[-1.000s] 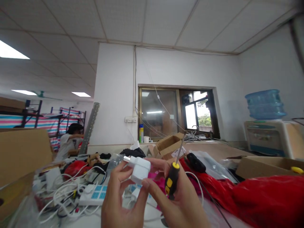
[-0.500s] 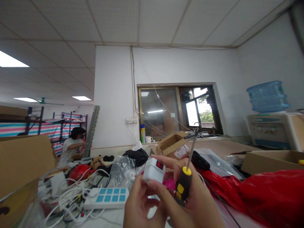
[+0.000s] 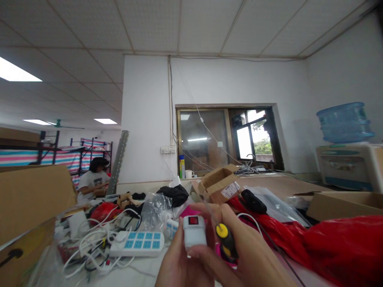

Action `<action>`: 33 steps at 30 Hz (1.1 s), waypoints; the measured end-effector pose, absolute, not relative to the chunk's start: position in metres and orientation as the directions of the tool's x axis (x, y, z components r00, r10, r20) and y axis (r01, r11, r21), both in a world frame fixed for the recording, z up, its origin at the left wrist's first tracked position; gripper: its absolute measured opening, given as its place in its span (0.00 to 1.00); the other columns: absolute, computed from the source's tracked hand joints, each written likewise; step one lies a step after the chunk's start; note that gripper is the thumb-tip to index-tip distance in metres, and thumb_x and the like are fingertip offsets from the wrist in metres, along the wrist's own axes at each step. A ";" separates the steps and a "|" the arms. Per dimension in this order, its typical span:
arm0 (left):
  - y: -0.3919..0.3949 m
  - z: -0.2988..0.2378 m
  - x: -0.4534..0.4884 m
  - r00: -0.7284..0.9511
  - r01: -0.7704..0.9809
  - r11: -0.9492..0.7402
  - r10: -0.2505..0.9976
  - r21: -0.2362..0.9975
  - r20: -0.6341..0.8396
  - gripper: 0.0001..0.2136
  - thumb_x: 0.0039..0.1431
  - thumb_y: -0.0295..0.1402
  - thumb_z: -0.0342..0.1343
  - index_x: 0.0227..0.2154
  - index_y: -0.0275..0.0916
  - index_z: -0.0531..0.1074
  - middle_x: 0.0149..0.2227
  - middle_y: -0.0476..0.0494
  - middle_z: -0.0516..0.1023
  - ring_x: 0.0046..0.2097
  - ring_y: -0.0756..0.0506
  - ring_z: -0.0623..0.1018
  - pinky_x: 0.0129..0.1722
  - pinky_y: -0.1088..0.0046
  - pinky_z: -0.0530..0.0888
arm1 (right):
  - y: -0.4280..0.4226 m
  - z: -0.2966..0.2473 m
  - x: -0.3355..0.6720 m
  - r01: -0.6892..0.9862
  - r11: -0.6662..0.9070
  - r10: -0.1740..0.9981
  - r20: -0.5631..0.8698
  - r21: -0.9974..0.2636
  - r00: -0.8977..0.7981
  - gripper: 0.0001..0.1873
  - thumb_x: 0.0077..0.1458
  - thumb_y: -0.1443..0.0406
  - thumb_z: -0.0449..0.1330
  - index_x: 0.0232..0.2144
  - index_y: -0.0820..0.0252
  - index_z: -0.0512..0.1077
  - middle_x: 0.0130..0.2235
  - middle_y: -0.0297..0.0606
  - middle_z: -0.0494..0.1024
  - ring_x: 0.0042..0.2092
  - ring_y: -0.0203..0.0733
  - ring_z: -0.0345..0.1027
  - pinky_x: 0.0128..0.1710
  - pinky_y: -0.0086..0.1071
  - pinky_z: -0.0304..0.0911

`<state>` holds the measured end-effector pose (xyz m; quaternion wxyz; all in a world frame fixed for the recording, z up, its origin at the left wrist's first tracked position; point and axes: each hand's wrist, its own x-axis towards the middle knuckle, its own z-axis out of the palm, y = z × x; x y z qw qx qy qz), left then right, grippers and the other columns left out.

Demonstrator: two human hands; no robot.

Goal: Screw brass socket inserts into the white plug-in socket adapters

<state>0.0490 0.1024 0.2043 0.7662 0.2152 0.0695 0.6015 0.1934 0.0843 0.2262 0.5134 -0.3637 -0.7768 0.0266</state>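
Note:
A small white plastic plug-like block with a red rocker switch point(image 3: 195, 236) is held up in front of me, its switch side facing me. My left hand point(image 3: 176, 257) closes on it from the left. My right hand point(image 3: 239, 247) grips a black and yellow screwdriver point(image 3: 226, 241), its shaft blurred and pointing up and away. The right thumb also presses the lower edge of the white block, and the index finger reaches behind it. Beyond the hands, to the left, lies a white power strip with blue sockets point(image 3: 140, 244).
Tangled white cables point(image 3: 86, 251) cover the left of the table, beside an open cardboard box point(image 3: 38, 199). Clear plastic bags point(image 3: 157, 209) and a tilted carton point(image 3: 218, 185) are farther back. Red plastic sheeting point(image 3: 338, 247) lies on the right. A person point(image 3: 94, 179) sits far left.
The white block has turned so its red switch faces me, and it sits slightly lower. The screwdriver has dipped and tilted, its shaft now leaning left. My view has shifted slightly left.

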 end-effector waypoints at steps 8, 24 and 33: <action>0.096 0.218 0.059 0.140 -0.960 0.162 0.984 0.227 -0.113 0.16 0.78 0.34 0.58 0.61 0.30 0.72 0.46 0.30 0.86 0.38 0.44 0.89 0.37 0.71 0.88 | 0.087 0.230 0.192 0.481 0.683 0.669 0.735 -0.550 -0.108 0.17 0.71 0.50 0.61 0.55 0.49 0.78 0.57 0.45 0.86 0.58 0.57 0.83 0.57 0.46 0.78; 0.086 0.229 0.055 0.120 -0.953 0.114 0.993 0.280 0.005 0.17 0.79 0.34 0.56 0.62 0.29 0.73 0.44 0.33 0.87 0.34 0.47 0.88 0.24 0.82 0.80 | 0.074 0.241 0.196 0.326 0.809 0.567 0.795 -0.489 -0.215 0.16 0.64 0.65 0.68 0.53 0.46 0.78 0.56 0.37 0.87 0.54 0.46 0.85 0.52 0.31 0.79; 0.079 0.231 0.043 0.227 -0.965 0.198 0.959 0.172 0.171 0.25 0.82 0.37 0.49 0.75 0.34 0.61 0.55 0.28 0.86 0.50 0.42 0.89 0.45 0.72 0.87 | 0.059 0.243 0.185 0.221 0.919 0.377 0.889 -0.326 -0.258 0.15 0.71 0.69 0.61 0.33 0.50 0.62 0.52 0.35 0.88 0.56 0.47 0.84 0.53 0.35 0.79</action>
